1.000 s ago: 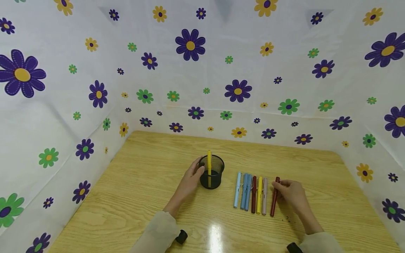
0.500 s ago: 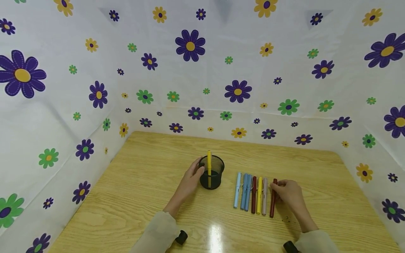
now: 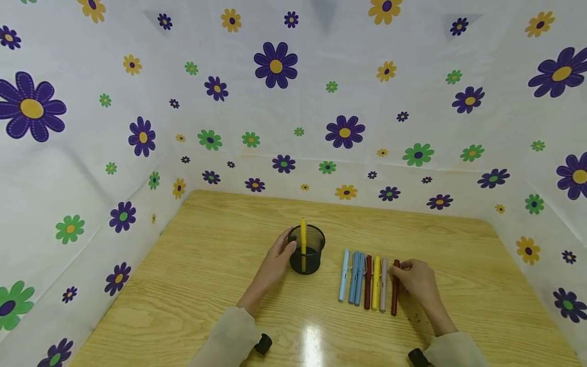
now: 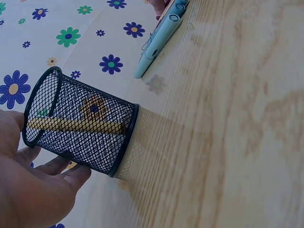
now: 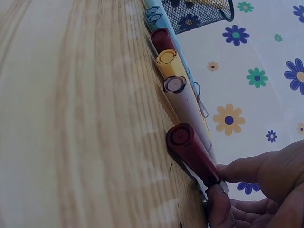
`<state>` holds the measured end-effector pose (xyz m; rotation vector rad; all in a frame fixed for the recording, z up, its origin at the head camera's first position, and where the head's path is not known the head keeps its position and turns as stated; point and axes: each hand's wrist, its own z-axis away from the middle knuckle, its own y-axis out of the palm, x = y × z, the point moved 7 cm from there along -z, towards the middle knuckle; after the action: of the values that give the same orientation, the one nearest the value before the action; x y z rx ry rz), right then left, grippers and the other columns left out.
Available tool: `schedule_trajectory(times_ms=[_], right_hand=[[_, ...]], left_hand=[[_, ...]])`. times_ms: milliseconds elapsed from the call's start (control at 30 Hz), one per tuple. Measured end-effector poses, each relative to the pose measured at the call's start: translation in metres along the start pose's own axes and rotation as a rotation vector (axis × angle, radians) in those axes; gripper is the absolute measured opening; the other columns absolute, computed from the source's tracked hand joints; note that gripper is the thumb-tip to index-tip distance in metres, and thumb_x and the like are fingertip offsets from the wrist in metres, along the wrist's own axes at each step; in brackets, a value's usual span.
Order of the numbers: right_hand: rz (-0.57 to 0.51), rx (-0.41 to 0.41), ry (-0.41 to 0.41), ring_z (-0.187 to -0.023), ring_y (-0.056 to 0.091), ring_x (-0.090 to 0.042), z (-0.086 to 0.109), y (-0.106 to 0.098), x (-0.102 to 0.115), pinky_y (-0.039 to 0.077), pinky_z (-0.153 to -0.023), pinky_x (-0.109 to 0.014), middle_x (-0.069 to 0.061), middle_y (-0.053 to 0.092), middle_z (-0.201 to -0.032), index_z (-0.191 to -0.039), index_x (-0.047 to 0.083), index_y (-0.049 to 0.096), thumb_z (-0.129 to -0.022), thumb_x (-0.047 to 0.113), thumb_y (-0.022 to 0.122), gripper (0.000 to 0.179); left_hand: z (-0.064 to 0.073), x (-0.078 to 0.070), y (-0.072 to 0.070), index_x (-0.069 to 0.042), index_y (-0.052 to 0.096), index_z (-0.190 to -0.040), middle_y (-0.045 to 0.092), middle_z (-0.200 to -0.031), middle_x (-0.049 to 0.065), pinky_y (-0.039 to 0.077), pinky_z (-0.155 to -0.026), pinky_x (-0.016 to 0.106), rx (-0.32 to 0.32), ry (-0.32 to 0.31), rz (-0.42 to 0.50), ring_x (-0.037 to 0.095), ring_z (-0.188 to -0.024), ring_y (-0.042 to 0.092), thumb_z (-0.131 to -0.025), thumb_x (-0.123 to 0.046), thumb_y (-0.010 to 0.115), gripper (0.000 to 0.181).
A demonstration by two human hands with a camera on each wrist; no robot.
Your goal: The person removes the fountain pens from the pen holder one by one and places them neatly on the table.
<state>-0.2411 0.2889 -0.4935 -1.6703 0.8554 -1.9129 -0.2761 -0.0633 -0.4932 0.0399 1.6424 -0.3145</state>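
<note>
My left hand (image 3: 275, 261) holds the side of a black mesh pen cup (image 3: 313, 263), which stands upright on the table. A yellow pen (image 3: 303, 235) leans inside it, also visible through the mesh in the left wrist view. Thumb and fingers of my right hand (image 3: 419, 279) pinch a dark red pen (image 3: 395, 295) near its far end; it lies just right of a row of pens. That row runs from a light blue pen (image 3: 343, 278) through two blue ones, a dark red one (image 3: 368, 285) and a yellow one (image 3: 376, 285) to a pinkish-grey pen (image 3: 383, 288).
The wooden table (image 3: 220, 229) is enclosed by white flower-print cloth (image 3: 293, 107) at the back and both sides. Small dark specks (image 3: 416, 318) lie near the right wrist. The row of pens sits between cup and right hand.
My right hand has shifted slightly left, bringing the dark red pen closer to the pinkish-grey one and more nearly parallel with the row. The left hand and cup have stayed put.
</note>
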Motion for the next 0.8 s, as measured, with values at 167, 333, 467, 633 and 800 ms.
schedule_trajectory(times_ms=[167, 333, 467, 633, 800], right_hand=[[0.018, -0.014, -0.016, -0.059, 0.062, -0.018, 0.001, -0.001, 0.002, 0.049, -0.050, -0.032, -0.024, 0.071, -0.086, -0.115, -0.021, 0.064, -0.099, 0.021, 0.070, 0.046], [0.012, -0.010, -0.014, -0.062, 0.063, -0.018, 0.002, -0.001, 0.001, 0.050, -0.052, -0.032, -0.020, 0.071, -0.082, -0.120, -0.022, 0.061, -0.102, 0.021, 0.065, 0.047], [-0.008, -0.013, -0.011, -0.064, 0.064, -0.019, 0.002, -0.003, 0.001, 0.050, -0.054, -0.033, -0.019, 0.072, -0.085, -0.126, -0.022, 0.057, -0.104, 0.022, 0.061, 0.049], [-0.047, -0.049, -0.029, -0.068, 0.069, -0.023, 0.001, -0.007, 0.005, 0.053, -0.054, -0.032, -0.027, 0.071, -0.097, -0.129, -0.019, 0.057, -0.105, 0.020, 0.058, 0.046], [-0.056, -0.129, -0.073, -0.073, 0.070, -0.027, 0.001, -0.012, 0.013, 0.052, -0.052, -0.029, -0.029, 0.070, -0.103, -0.127, -0.015, 0.062, -0.106, 0.020, 0.057, 0.041]], left_hand=[[-0.001, 0.002, 0.000, -0.011, 0.026, -0.165, 0.029, -0.164, 0.024, 0.027, -0.120, 0.059, 0.002, 0.000, 0.016, 0.041, -0.151, 0.028, -0.114, -0.026, 0.043, 0.056], [-0.001, 0.003, -0.001, -0.011, 0.027, -0.165, 0.029, -0.164, 0.023, 0.026, -0.120, 0.058, 0.002, -0.003, 0.019, 0.040, -0.152, 0.028, -0.114, -0.027, 0.043, 0.056], [-0.001, 0.003, 0.000, -0.011, 0.027, -0.165, 0.028, -0.165, 0.024, 0.025, -0.120, 0.058, 0.001, -0.003, 0.012, 0.040, -0.152, 0.026, -0.114, -0.027, 0.043, 0.056], [0.000, 0.001, 0.000, -0.011, 0.027, -0.165, 0.028, -0.165, 0.023, 0.025, -0.120, 0.059, 0.004, -0.001, 0.010, 0.041, -0.152, 0.025, -0.114, -0.028, 0.043, 0.056], [0.001, 0.001, 0.000, -0.011, 0.027, -0.165, 0.028, -0.165, 0.023, 0.026, -0.120, 0.059, -0.001, -0.006, 0.011, 0.041, -0.152, 0.026, -0.113, -0.029, 0.044, 0.057]])
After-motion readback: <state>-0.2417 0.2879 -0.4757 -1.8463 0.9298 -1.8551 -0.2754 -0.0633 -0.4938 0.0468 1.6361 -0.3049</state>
